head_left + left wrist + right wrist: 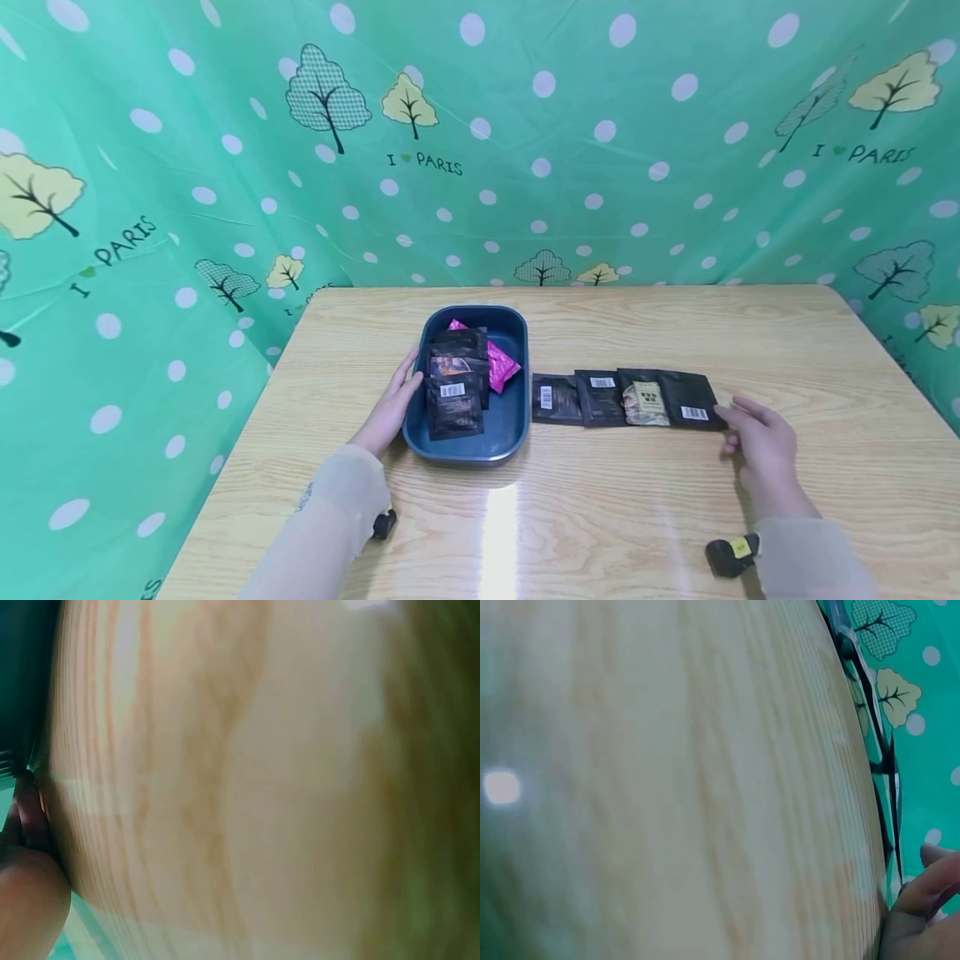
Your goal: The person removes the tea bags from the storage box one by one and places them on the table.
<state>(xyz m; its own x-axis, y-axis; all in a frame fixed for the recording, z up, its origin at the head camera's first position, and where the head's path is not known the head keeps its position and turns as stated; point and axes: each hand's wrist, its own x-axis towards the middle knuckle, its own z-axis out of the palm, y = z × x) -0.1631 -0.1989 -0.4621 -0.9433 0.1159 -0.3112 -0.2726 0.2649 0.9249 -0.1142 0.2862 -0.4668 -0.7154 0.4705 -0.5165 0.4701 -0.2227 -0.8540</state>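
Observation:
A dark blue plastic bin [504, 429] stands left of centre, holding several black sachets [456, 408] and a pink packet [501, 367]. Against its left outer wall rests my left hand [392, 407], fingers extended along the side. To the bin's right, several black sachets [600, 400] lie in an overlapping row. My right hand [767, 440] pinches the right edge of the end sachet [686, 398], which has a white barcode label. In the right wrist view, thumb and finger [922, 900] meet at the sachet's thin edge.
The wood-grain table [600, 517] reaches back to a green polka-dot cloth [525, 208] with printed trees, which also hangs along the left side. A black device with a yellow label [733, 555] is worn at the right wrist; another black one [384, 524] shows by the left sleeve.

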